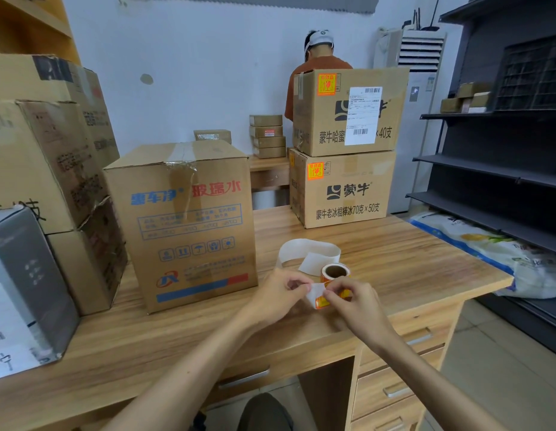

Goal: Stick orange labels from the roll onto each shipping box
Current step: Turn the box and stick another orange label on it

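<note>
A roll of orange labels [335, 271] stands on the wooden desk [394, 262], with a long curl of empty white backing paper [307, 247] trailing behind it. My left hand [278, 295] pinches the white backing strip [314, 290] in front of the roll. My right hand [352, 298] pinches an orange label [320, 302] at the strip's end. A tall brown box with blue and red print [189, 219] stands just left of my hands. Two stacked brown boxes at the back right, upper [348, 113] and lower [342, 188], each carry an orange label at the top left.
More cardboard boxes [49, 169] and a grey box [25, 287] crowd the desk's left side. A person in an orange shirt [317, 66] stands behind the stacked boxes. Dark shelving [500, 169] and a printed sack [500, 244] lie to the right. Small flat boxes [267, 136] sit at the back.
</note>
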### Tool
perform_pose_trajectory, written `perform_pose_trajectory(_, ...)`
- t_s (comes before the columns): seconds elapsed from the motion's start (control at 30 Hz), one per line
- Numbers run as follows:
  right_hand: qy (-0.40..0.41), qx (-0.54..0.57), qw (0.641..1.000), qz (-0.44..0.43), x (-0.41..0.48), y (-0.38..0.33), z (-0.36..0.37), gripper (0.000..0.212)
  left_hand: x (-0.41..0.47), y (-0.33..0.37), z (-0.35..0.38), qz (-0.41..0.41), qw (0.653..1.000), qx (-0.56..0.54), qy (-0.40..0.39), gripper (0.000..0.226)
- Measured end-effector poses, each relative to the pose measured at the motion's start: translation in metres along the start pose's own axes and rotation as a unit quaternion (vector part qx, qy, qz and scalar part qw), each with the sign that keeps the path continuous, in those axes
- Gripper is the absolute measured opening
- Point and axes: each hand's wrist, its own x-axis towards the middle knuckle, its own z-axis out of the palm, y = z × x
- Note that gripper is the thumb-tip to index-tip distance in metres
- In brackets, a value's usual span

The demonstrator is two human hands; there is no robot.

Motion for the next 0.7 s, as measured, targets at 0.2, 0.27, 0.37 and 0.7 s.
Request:
perform_pose_trajectory(0.2, 0.010, 0.028, 0.999, 0.027, -0.006, 0.005, -0.014, 0.020, 0.004, 0.001, -0.004, -0.021, 0.999, 0.026, 0.015, 0.018)
perform_pose_trajectory(0.27, 0.010, 0.032, 0.999, 0.035, -0.007, 0.007, -0.020, 0.019, 0.005, 0.000, -0.005, -0.027, 0.999, 0.033, 0.016, 0.018)
perform_pose_trajectory(0.37, 0.014, 0.041, 0.998, 0.045, -0.008, 0.010, -0.028, 0.019, 0.007, -0.001, -0.006, -0.038, 0.998, 0.037, 0.020, 0.018)
perform_pose_trajectory(0.7, 0.069, 0.082, 0.994, 0.028, -0.013, 0.004, -0.054, 0.019, 0.007, 0.005, -0.007, -0.043, 0.998, 0.049, 0.024, 0.018)
